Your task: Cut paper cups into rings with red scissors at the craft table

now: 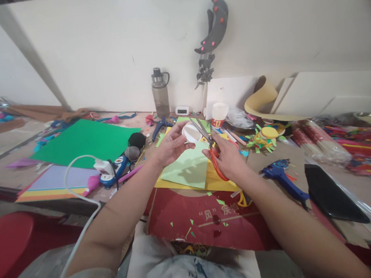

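Note:
My left hand [172, 145] pinches a small white round piece [192, 132], which looks like paper or card with a raised rim. In my right hand [227, 155] are scissors [217, 164] with orange-red handles. Their blades are parted and point up and left, close to the right edge of the white piece; whether they touch it I cannot tell. Below both hands lie a light green paper sheet [187, 170] and yellow paper [166, 183], on top of a red printed board [177, 211] sprinkled with small green scraps.
A grey bottle [160, 94] and a paper cup [219, 114] stand toward the wall. To the right are a blue glue gun [285, 181], a black phone-like slab [333, 193] and a yellow-green paper craft [267, 136]. Green card [88, 143] and a power strip [112, 173] with a white cable lie left.

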A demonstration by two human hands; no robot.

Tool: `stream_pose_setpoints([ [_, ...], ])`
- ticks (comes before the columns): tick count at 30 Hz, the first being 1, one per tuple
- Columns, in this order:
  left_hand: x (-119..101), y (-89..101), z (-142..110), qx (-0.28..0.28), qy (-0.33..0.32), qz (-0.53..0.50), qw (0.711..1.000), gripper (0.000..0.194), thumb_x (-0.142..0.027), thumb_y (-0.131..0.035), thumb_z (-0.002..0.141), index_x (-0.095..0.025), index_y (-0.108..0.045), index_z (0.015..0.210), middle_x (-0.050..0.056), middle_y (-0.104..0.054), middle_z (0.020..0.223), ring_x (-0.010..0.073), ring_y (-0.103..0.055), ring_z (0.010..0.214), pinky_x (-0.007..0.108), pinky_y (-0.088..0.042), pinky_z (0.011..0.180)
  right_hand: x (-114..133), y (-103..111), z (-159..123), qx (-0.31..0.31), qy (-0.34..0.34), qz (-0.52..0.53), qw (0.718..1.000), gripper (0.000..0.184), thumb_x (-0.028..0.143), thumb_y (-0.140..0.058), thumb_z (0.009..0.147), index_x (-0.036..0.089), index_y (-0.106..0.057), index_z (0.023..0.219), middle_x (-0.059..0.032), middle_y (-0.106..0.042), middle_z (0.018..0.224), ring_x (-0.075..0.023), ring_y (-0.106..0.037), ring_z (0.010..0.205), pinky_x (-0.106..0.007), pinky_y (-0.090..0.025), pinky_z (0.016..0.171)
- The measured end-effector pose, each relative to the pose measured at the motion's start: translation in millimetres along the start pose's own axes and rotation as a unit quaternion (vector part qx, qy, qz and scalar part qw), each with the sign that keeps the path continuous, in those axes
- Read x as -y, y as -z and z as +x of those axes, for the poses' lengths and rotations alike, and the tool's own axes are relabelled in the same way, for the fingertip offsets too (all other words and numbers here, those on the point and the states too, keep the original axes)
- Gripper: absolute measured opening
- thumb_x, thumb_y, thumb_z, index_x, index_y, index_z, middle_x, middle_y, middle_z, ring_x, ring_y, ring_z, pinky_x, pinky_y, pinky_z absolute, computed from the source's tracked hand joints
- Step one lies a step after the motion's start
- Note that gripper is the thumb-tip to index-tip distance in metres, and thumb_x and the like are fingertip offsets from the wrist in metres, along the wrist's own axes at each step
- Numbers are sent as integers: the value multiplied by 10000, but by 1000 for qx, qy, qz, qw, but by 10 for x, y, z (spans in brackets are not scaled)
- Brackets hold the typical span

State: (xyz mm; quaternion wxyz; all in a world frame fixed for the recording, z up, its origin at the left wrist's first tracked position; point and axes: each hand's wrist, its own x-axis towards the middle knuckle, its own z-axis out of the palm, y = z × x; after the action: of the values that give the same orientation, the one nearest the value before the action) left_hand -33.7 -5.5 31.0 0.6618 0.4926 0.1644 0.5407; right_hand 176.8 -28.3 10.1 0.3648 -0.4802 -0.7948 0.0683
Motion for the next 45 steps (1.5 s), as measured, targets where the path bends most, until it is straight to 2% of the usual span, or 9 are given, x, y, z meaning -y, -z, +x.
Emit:
stream_pose_setpoints([
  [6,-28,-10,-1,6,-8,6,1000,556,-355,-920,653,-226,-686,1141,31,-662,993,143,-616,826,277,-543,701,51,8,1,-5,6,32,999,487,561,-478,949,153,-555,1205,-147,-641,1027,-260,-589,873,-385,-456,791],
  [10,-39,12,4,15,-16,10,1000,510,-355,-900,685,-225,-709,1140,42,-664,1006,142,-619,826,263,-545,680,62,15,5,-5,3,46,999,527,581,-492,942,140,-540,1226,-172,-636,1085,-278,-598,933,-411,-471,827],
  [15,-54,35,16,-3,-19,6,1000,495,-369,-900,683,-222,-731,1124,53,-678,1042,161,-638,879,257,-543,678,47,11,2,7,4,44,999,496,579,-501,945,176,-536,1232,-135,-630,1042,-272,-594,921,-414,-475,840],
  [19,-41,47,23,-17,-34,8,999,509,-355,-896,690,-236,-723,1153,51,-681,1114,142,-626,865,267,-547,709,44,-7,-7,15,-13,20,1000,496,582,-507,941,165,-560,1204,-145,-626,1026,-273,-581,884,-417,-473,821],
  [25,5,47,16,-1,-19,18,1000,517,-352,-906,676,-242,-710,1141,43,-683,1034,150,-629,858,271,-541,711,55,4,-4,-7,-1,18,1000,451,551,-502,950,177,-574,1191,-125,-622,981,-268,-565,865,-399,-456,803],
  [33,6,1,3,13,-16,14,1000,496,-363,-902,685,-235,-708,1123,29,-657,954,147,-617,839,264,-535,687,34,4,-7,-4,-3,-13,1000,429,535,-477,958,177,-570,1175,-106,-608,934,-256,-555,820,-369,-433,746],
  [39,3,-6,1,7,-8,14,1000,533,-387,-908,672,-223,-693,1130,32,-666,970,140,-630,790,274,-532,679,23,17,-8,-5,2,-25,1000,427,529,-479,953,172,-580,1164,-111,-630,925,-264,-558,821,-366,-424,728],
  [45,3,0,6,6,-3,4,1000,525,-399,-915,658,-231,-701,1107,36,-669,989,174,-655,870,271,-530,679,26,30,-13,0,-5,-59,998,432,539,-461,958,170,-585,1145,-108,-638,892,-261,-560,794,-349,-393,690],
])
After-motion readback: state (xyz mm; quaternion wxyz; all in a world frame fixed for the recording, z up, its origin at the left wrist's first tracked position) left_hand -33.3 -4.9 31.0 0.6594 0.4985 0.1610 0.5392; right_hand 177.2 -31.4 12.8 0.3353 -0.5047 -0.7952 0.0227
